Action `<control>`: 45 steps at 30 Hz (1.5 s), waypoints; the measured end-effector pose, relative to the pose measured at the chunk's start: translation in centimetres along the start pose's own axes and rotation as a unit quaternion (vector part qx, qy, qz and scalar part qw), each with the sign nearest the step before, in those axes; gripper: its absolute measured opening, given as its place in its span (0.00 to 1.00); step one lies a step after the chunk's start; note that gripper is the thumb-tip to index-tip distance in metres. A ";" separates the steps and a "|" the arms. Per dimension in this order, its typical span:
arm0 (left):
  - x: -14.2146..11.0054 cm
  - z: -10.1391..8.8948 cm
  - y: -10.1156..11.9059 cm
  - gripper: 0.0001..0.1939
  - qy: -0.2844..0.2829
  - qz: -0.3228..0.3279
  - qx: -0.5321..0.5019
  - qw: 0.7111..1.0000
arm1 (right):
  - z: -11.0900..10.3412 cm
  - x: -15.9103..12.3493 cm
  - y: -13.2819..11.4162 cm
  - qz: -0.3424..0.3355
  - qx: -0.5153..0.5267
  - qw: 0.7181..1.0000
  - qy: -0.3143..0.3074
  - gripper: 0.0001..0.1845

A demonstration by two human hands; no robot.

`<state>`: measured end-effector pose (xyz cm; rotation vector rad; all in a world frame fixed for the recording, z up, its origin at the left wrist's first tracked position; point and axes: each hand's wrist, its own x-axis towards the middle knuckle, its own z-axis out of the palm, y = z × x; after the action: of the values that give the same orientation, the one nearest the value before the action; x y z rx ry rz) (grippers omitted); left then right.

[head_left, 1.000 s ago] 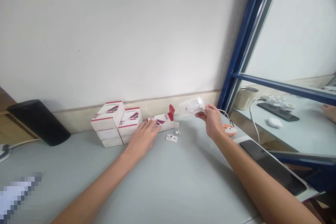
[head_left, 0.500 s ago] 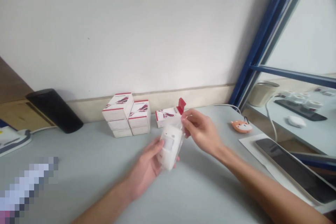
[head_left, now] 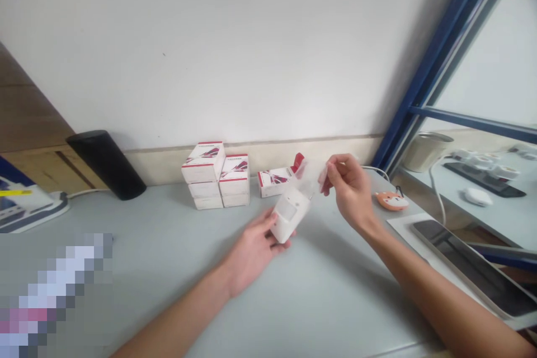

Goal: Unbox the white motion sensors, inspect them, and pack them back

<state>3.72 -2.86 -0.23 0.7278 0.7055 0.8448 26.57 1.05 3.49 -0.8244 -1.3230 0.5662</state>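
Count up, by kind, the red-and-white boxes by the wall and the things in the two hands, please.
Stacked boxes: 5 visible; any hidden behind, I cannot tell
Box with its flap open: 1
White device, in the left hand: 1
Clear plastic bag, in the right hand: 1
Total: 8
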 end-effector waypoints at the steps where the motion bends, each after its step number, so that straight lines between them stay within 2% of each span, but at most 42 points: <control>1: 0.1 -0.1 0.0 0.22 0.006 0.006 0.002 1.000 | -0.1 0.2 -0.1 -0.006 0.002 1.000 0.016 0.12; 4: 0.3 -0.4 -0.1 0.23 0.030 0.015 -0.005 0.999 | -1.1 1.3 0.1 -0.029 0.006 0.995 0.100 0.15; 7: 0.3 -0.5 0.0 0.29 0.055 0.011 -0.034 0.998 | -3.3 3.1 1.7 -0.022 -0.019 0.977 0.210 0.18; 9: 0.1 -0.4 0.2 0.30 0.060 0.007 -0.044 0.997 | -4.8 4.0 3.5 0.022 -0.057 0.962 0.265 0.18; 11: 0.0 -0.2 0.5 0.30 0.066 0.001 -0.048 0.997 | -6.0 4.4 5.7 0.091 -0.113 0.949 0.279 0.15; 13: -0.1 -0.1 0.7 0.32 0.079 0.001 -0.046 0.996 | -6.6 4.3 7.8 0.152 -0.167 0.940 0.255 0.13; 15: -0.2 -0.2 0.8 0.34 0.084 0.005 -0.043 0.996 | -6.6 3.8 9.5 0.182 -0.203 0.938 0.216 0.12; 18: -0.2 -0.4 0.8 0.32 0.075 0.004 -0.047 0.996 | -6.5 3.0 11.2 0.189 -0.259 0.933 0.163 0.10; 21: -0.1 -0.4 0.8 0.27 0.066 0.002 -0.063 0.996 | -6.7 2.7 11.5 0.180 -0.314 0.922 0.140 0.13; 24: 0.1 -0.3 0.9 0.24 0.056 0.017 -0.069 0.996 | -6.9 2.9 10.8 0.159 -0.348 0.914 0.135 0.23; 26: 0.3 -0.2 0.8 0.23 0.051 0.023 -0.070 0.996 | -6.6 3.1 9.8 0.136 -0.360 0.913 0.134 0.25; 30: 0.5 -0.5 0.6 0.25 0.040 0.012 -0.080 0.996 | -4.5 2.9 7.2 0.021 -0.328 0.937 0.120 0.16; 32: 0.5 -0.7 0.4 0.26 0.039 0.008 -0.095 0.995 | -2.9 2.1 5.6 -0.017 -0.271 0.961 0.045 0.10; 33: 0.5 -0.8 0.4 0.26 0.038 0.008 -0.102 0.994 | -2.1 1.6 4.8 -0.010 -0.236 0.972 -0.011 0.09; 35: 0.5 -0.9 0.3 0.27 0.034 0.013 -0.114 0.993 | -0.6 0.5 3.2 0.062 -0.157 0.978 -0.124 0.09; 38: 0.4 -0.8 0.4 0.27 0.045 0.026 -0.114 0.992 | 1.0 -1.0 1.6 0.172 -0.051 0.951 -0.251 0.16; 40: 0.2 -0.8 0.5 0.28 0.055 0.032 -0.109 0.992 | 1.5 -1.6 1.2 0.193 -0.017 0.940 -0.280 0.20; 45: 0.2 -0.6 0.6 0.30 0.052 0.033 -0.097 0.993 | 1.7 -1.7 1.1 0.220 0.001 0.943 -0.251 0.18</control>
<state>3.11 -2.26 -0.18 0.5381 0.6845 1.0028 24.67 0.70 1.67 -1.0229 -1.6020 1.1924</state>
